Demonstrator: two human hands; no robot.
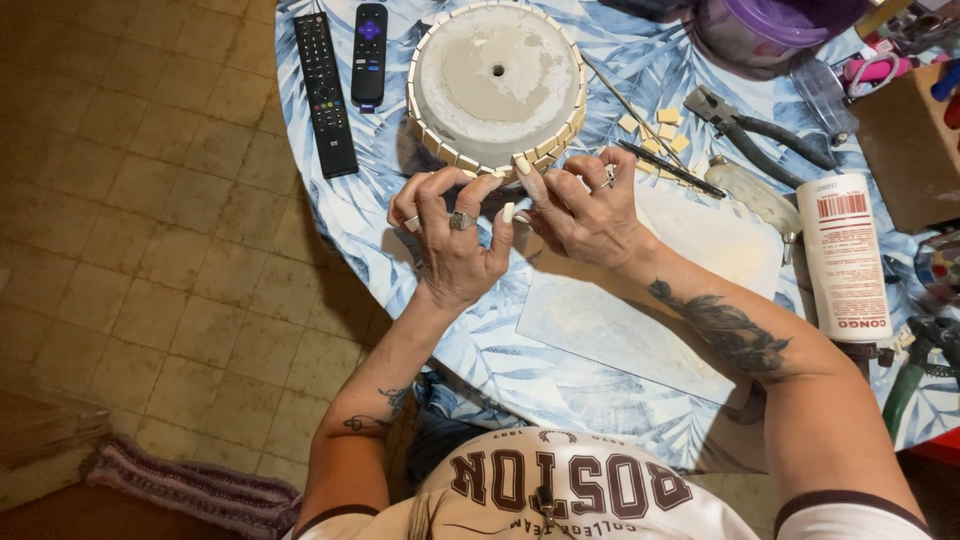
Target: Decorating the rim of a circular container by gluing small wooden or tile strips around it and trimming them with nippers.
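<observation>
A small cream tile (508,212) is pinched between the fingertips of the left hand (455,240) and the right hand (590,215), at 6 o'clock of the upturned tile-edged pot (497,85) on the desk (520,370). Two remotes (345,75) lie at 9 o'clock.

A white short-sleeved shirt (560,495) with dark brown trim at the sleeve cuffs and large brown block lettering outlined across the chest is being worn. Rings are being worn on both hands: a broad silver ring and a second band are being shown on the left hand (452,240), and a thin ring with a small stone on the right hand (590,210), whose nails are being kept long and pale. A large dark tattoo is being displayed along the right forearm, and a smaller one on the left forearm near the elbow.
</observation>
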